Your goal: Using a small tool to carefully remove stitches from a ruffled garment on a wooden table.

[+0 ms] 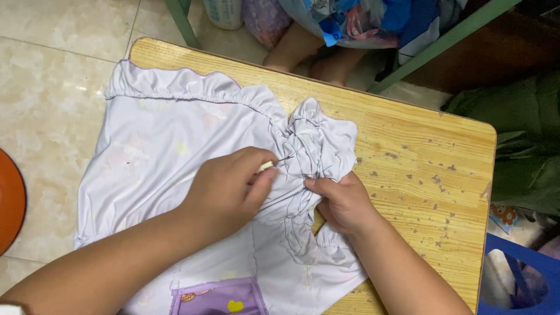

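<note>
Wooden table [420,157]; hands pinch white garment [175,146], left [224,189] holding needle [281,160].

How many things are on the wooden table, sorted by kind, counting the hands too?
Pale lilac fabric garment with frilled edges, spread on the scuffed wooden table: 1
Thin metal seam-picking tool, pinched by the left hand: 1
Bare hands, the left hand and the right hand bunching the cloth: 2
Total: 4
</note>
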